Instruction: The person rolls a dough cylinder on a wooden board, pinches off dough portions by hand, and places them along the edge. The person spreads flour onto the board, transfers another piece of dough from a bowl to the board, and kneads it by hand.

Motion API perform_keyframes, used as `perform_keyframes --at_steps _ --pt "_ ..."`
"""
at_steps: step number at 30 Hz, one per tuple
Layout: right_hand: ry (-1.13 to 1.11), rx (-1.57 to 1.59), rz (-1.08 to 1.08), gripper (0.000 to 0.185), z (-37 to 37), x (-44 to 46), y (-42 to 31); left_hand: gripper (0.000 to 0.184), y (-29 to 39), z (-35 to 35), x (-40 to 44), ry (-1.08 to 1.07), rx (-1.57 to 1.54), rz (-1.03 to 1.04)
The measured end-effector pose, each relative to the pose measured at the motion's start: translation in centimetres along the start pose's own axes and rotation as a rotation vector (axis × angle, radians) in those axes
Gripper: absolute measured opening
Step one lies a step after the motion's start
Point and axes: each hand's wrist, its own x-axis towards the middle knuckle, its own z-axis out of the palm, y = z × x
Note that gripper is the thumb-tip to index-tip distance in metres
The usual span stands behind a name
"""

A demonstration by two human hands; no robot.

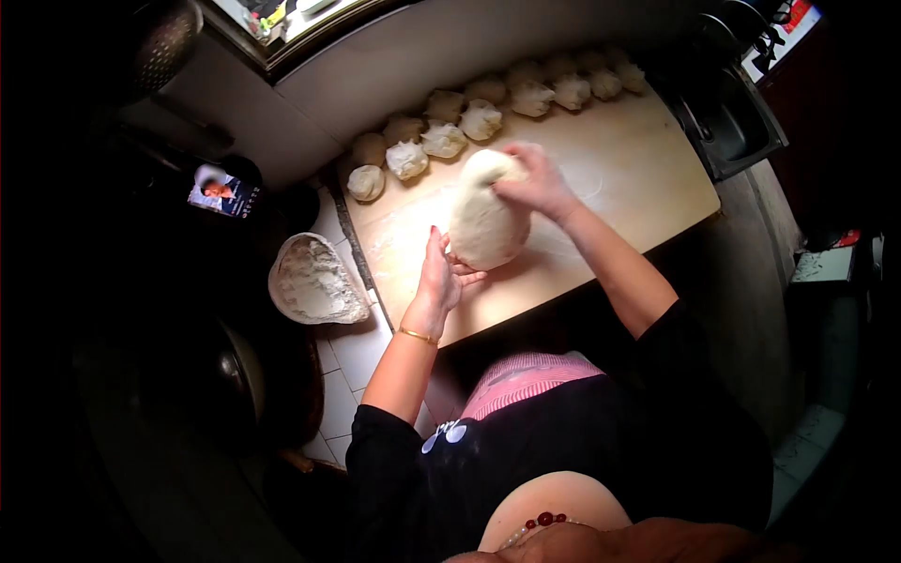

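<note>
A large, smooth oblong piece of dough [490,225] is between my two hands over the floured wooden board [619,178]. My right hand [537,183] is closed on its far end, where the dough folds over; some fingers are hidden and slightly blurred. At the near left end, my left hand [443,274] touches the dough with its fingers stretched out and thumb raised. Along the far side of the board lie several lumps of dough [443,139], roughly in two rows. A rounder dough ball [366,182] sits at the left end.
Left of the board, a bowl of flour [317,280] stands on white tiles [361,352]. A lit phone screen [223,191] is beyond it. A dark sink [737,117] adjoins the board's right end. Behind the lumps rises a wall [324,89] with a window.
</note>
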Motion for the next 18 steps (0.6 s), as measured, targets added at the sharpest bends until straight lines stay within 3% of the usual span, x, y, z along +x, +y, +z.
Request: perform_keyframes --at_steps 1,4,7,9,12,13,15,16,18 --pt "-0.005 -0.027 -0.185 0.053 0.3 -0.6 -1.8 0.085 -0.3 0.5 0.5 0.144 -0.053 -0.029" --pt "-0.158 -0.004 -0.504 0.041 -0.8 -1.3 -6.8 0.083 0.6 1.2 0.2 -0.065 -0.3 0.064" --pt "-0.204 -0.08 -0.737 0.037 -3.2 -2.1 -9.4 0.076 3.9 4.9 -1.8 -0.121 -0.239 0.266" --pt "-0.245 -0.227 -0.872 0.042 -5.4 -2.5 -9.5 0.073 5.1 4.9 -0.4 -0.37 -0.449 0.388" --pt "-0.193 -0.366 -1.093 0.036 -6.2 -3.2 -5.3 0.073 5.5 2.8 3.8 -0.343 -0.175 0.339" --pt "-0.218 -0.395 -1.1 0.035 -6.2 -3.7 -3.1 0.072 5.6 2.7 4.0 -0.216 -0.008 0.314" --pt "-0.45 -0.441 -0.945 0.034 -5.5 -5.2 2.6 0.073 4.7 3.1 4.1 -0.202 -0.015 0.233" --pt "-0.561 -0.398 -0.9 0.033 -5.9 -6.1 4.6 0.07 3.6 3.3 4.2 -0.089 0.03 0.198" --pt "-0.656 -0.298 -0.751 0.029 -7.2 -8.3 5.7 0.066 2.3 3.3 4.2 -0.128 0.065 0.255"
